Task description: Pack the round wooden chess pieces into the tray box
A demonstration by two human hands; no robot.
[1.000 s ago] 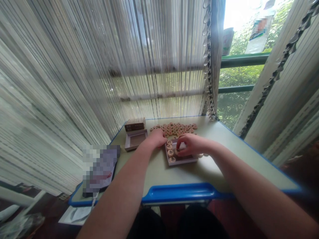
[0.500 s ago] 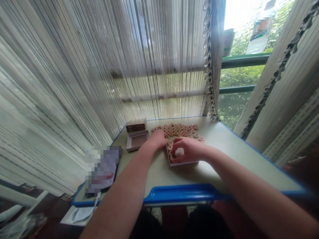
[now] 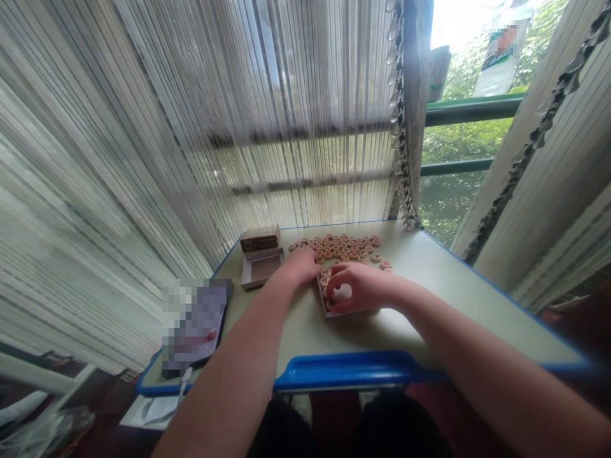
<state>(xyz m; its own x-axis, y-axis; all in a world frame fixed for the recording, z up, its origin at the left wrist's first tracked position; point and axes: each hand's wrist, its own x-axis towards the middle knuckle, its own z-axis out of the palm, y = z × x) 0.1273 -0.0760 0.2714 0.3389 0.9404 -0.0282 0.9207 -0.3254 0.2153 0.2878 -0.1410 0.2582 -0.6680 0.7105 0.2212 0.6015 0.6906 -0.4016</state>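
A shallow open box [image 3: 353, 313] lies on the table in front of me, with round wooden xiangqi pieces [image 3: 325, 280] in a row along its left side. My right hand [image 3: 365, 284] reaches over the box, thumb and fingers curled in a pinch on a xiangqi piece [image 3: 329, 305] at the near left corner; the fingers partly cover it. At the far left corner of the box, my left hand [image 3: 304, 264] is closed with its fingertips against the edge. Many more loose pieces [image 3: 341, 245] lie spread beyond both hands, marked in red or dark characters.
Left of the box lie an empty-looking lid [image 3: 252, 270] and a small carton [image 3: 260, 238]. A tablet [image 3: 198, 327] with a cable rests at the table's left edge. A blue tray rim [image 3: 351, 370] runs along the front. String curtains [image 3: 305, 95] hang behind the table.
My right fingers have shifted slightly at the near left corner of the box. The left hand stays at the far corner. The view has tilted a little.
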